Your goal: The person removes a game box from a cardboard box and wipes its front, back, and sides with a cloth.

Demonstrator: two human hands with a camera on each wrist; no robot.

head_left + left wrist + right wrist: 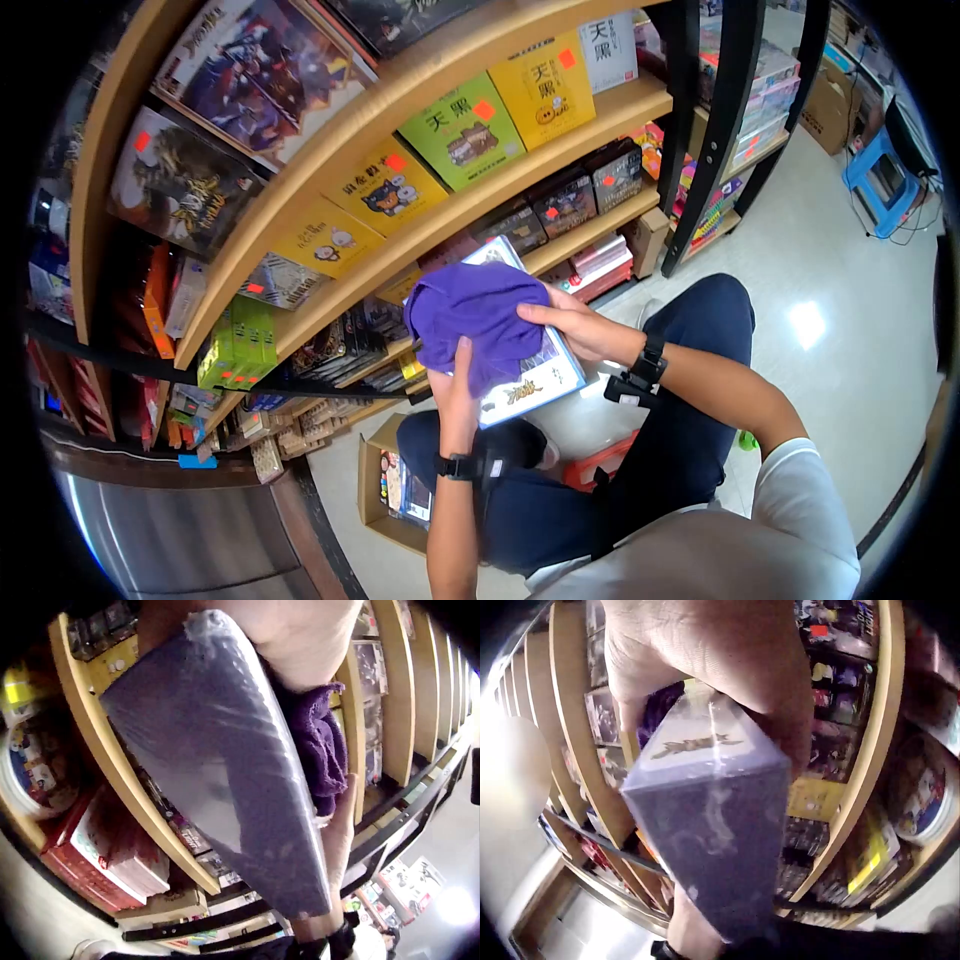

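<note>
A flat box (535,388) in shiny clear film, white on top with blue edges and gold lettering, is held up over the lap. A crumpled purple cloth (475,310) covers much of its top face. My left hand (457,398) grips the near left side, thumb up on the cloth. From the right, my right hand (592,330) holds box and cloth together, its thumb pressing the cloth and its fingers going round the side. In the right wrist view the box's end (705,746) faces the camera, and the right hand's fingertips are hidden behind it.
Wooden shelves (420,235) with boxed games stand close in front, including a green box (462,130) and yellow ones. An open carton (375,500) with items inside is on the floor by the left leg. A blue stool (880,180) stands far right.
</note>
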